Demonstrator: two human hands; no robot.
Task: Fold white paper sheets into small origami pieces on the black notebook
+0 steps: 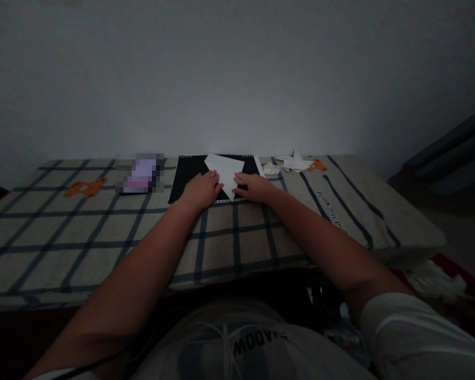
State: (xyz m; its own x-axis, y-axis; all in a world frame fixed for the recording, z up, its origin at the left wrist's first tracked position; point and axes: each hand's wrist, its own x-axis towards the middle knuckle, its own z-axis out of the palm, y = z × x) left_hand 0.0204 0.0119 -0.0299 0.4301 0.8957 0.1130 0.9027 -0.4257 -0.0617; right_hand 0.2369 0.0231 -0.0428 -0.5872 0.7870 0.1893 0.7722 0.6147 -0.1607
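A folded sheet of white paper (226,168), narrowing to a point at its near end, lies on a black sheet (186,177) with small holes along its edges. On the paper's left edge rests my left hand (202,190), fingers stretched out and laid flat. My right hand (256,188) is at the paper's right edge, its fingers apart and its thumb low near the pointed end. Neither hand appears to grip the paper. The palms hide parts of the black sheet.
Folded white paper pieces (295,161) and a small scrap (271,169) lie to the right. A blurred phone-like object (141,173) is on the left. A checked cloth (103,224) covers the table, which meets a plain wall (229,74) at the back.
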